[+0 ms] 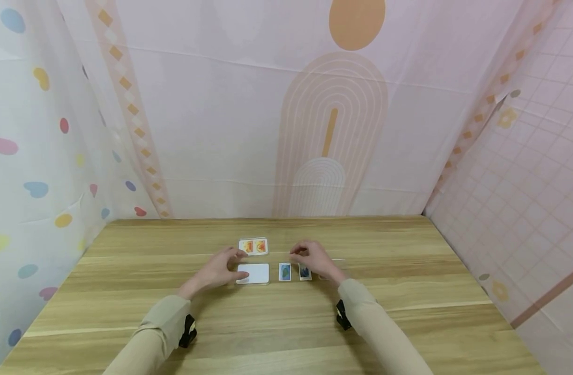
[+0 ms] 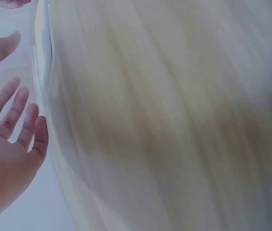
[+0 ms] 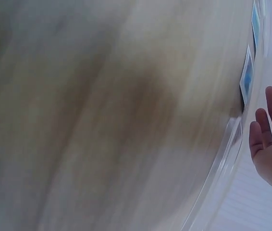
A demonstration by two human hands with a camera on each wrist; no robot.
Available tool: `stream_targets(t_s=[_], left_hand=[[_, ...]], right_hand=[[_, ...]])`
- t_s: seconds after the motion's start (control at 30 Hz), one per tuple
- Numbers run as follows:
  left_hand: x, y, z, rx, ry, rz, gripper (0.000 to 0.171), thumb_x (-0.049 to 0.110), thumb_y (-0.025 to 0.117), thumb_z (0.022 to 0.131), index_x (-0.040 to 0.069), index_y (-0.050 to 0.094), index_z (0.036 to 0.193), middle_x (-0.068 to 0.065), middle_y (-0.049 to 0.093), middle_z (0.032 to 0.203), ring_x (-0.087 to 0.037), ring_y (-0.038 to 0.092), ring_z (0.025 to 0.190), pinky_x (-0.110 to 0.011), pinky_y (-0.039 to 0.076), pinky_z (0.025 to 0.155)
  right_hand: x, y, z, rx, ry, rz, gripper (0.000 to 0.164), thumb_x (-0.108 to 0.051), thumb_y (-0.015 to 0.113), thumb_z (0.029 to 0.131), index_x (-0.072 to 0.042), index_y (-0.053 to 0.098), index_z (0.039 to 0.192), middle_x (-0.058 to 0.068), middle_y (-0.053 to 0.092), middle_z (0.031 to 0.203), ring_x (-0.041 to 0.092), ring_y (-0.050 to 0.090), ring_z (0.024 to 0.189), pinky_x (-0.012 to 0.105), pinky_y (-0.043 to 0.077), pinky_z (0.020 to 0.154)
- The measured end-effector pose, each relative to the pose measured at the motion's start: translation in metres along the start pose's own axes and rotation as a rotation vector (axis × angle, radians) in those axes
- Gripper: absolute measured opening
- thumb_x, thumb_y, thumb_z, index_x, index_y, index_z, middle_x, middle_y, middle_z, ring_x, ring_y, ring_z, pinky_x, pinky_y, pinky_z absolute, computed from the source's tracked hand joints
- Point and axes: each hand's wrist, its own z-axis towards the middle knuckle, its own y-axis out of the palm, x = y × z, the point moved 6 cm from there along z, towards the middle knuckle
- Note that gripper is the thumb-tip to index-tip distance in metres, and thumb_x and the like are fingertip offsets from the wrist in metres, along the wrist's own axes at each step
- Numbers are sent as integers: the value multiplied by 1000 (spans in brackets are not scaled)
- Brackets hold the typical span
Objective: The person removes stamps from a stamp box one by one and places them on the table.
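Observation:
On the left of the group of cards, a white blank-topped card stack [image 1: 254, 273] lies on the wooden table. My left hand [image 1: 219, 269] reaches over its left end, thumb tip overlapping the stack and fingers spread loosely. Just behind it is a card set with orange and red pictures [image 1: 254, 246], with my left fingertips near its front edge. To the right, a small blue-green picture card [image 1: 284, 272] lies beside a second, darker picture card [image 1: 305, 273]. Above these cards hovers my right hand [image 1: 316, 258], fingers bent loosely, with nothing visible between them; it partly covers the second card.
A clear plastic case [image 3: 225, 154] lies to the right of the small cards, mostly hidden behind my right wrist in the head view. Patterned curtains [image 1: 220, 130] stand along the table's back and both sides. Wood-grain tabletop [image 1: 258, 333] extends around the cards.

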Motion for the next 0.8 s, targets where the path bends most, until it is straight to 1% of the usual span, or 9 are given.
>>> stream_targets(t_s=[0.03, 0.17, 0.3, 0.43, 0.5, 0.67, 0.73, 0.8], left_hand=[[3, 0, 1, 11, 12, 5, 51, 29, 73, 83, 1, 57, 122, -16, 56, 124, -38, 52, 116, -55, 42, 97], [14, 3, 9, 64, 67, 23, 48, 25, 74, 82, 0, 59, 119, -14, 61, 118, -35, 55, 112, -52, 45, 94], [27, 11, 17, 79, 101, 21, 46, 21, 75, 80, -1, 60, 117, -14, 64, 115, -33, 57, 109, -48, 47, 92], [41, 21, 26, 52, 105, -14, 46, 17, 75, 80, -2, 58, 119, -17, 62, 116, -34, 56, 109, -48, 47, 92], [49, 27, 29, 32, 103, -33, 48, 16, 74, 80, -2, 57, 121, -18, 61, 118, -34, 55, 109, -49, 46, 93], [67, 44, 40, -14, 114, -44, 51, 17, 74, 81, -1, 54, 125, -18, 60, 122, -33, 54, 114, -49, 45, 96], [74, 51, 45, -23, 124, -28, 52, 19, 73, 82, 0, 54, 126, -17, 60, 122, -33, 54, 114, -48, 45, 96], [80, 58, 49, -35, 127, -32, 52, 20, 73, 82, 0, 54, 126, -16, 60, 123, -33, 53, 116, -48, 44, 98]], right_hand=[[0, -2, -2, 2, -3, 2, 18, -14, 62, 91, -3, 67, 105, 11, 64, 110, 25, 60, 104, 40, 50, 91], [6, -11, -8, 12, 32, 27, 23, -16, 61, 93, -5, 64, 112, 12, 61, 117, 29, 59, 109, 43, 50, 92], [12, -22, -12, 39, 47, 43, 24, -17, 62, 92, -5, 64, 112, 11, 61, 117, 30, 59, 109, 42, 51, 91], [21, -33, -16, 63, 23, 42, 25, -14, 64, 90, -2, 64, 111, 13, 63, 114, 30, 58, 109, 44, 50, 93], [26, -40, -20, 65, 26, 43, 25, -14, 64, 90, -1, 64, 112, 14, 63, 115, 30, 58, 110, 45, 49, 94], [43, -54, -32, 35, 66, 49, 29, -17, 64, 91, -3, 62, 116, 15, 60, 123, 33, 57, 114, 46, 47, 97], [49, -60, -37, 19, 73, 44, 31, -19, 64, 91, -3, 61, 117, 15, 60, 124, 33, 57, 115, 47, 46, 97], [53, -64, -41, 7, 71, 40, 34, -20, 65, 90, -2, 60, 118, 15, 60, 121, 33, 56, 113, 48, 46, 97]])
